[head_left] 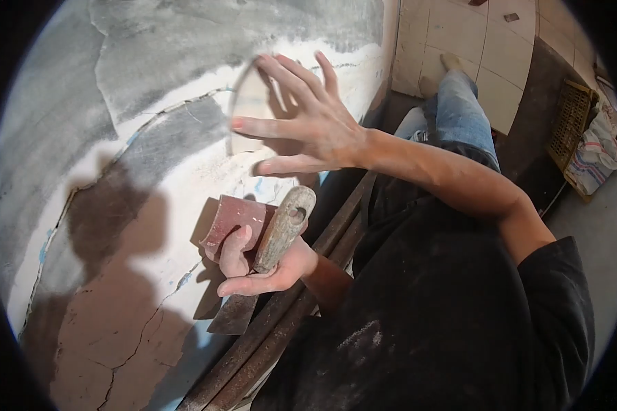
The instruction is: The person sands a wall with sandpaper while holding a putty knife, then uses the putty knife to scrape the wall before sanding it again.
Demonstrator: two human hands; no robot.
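Note:
Around a scraper, my left hand is closed; its worn wooden handle points up and its dark metal blade shows below the fingers. A curved dark red piece, perhaps sandpaper, is also in that hand. Above it, my right hand has its fingers spread over the patched wall. A pale patch with a thin curved edge shows behind those fingers; what it is, I cannot make out. Cracks run through the grey and white wall surface.
Long rusty pipes lie along the wall's base. To the right are a yellow plastic crate and a striped white sack. Pale floor tiles lie beyond my legs. Shadows fall across the wall.

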